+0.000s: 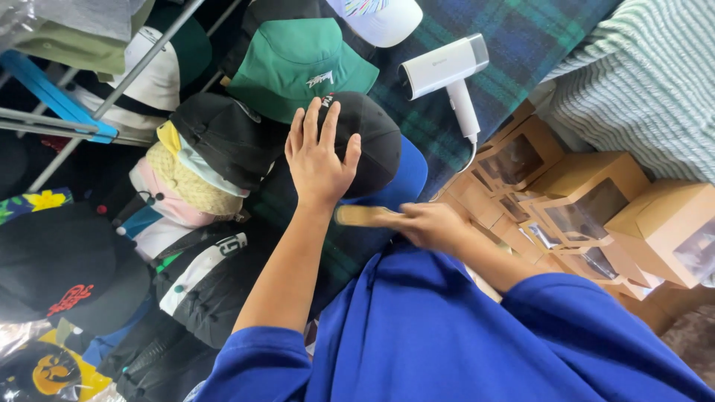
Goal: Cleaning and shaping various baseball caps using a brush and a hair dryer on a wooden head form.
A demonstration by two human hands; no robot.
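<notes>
Fingers of my left hand (319, 160) lie spread flat on the black cap (369, 141) among the hats. My right hand (432, 223) grips a tan brush (365, 216) just below, long axis pointing left.

Black cap (369, 138); green bucket hat (298, 63); white hairdryer (447, 71); dark blue-green plaid cloth (521, 37); tan boxes (588, 175).
</notes>
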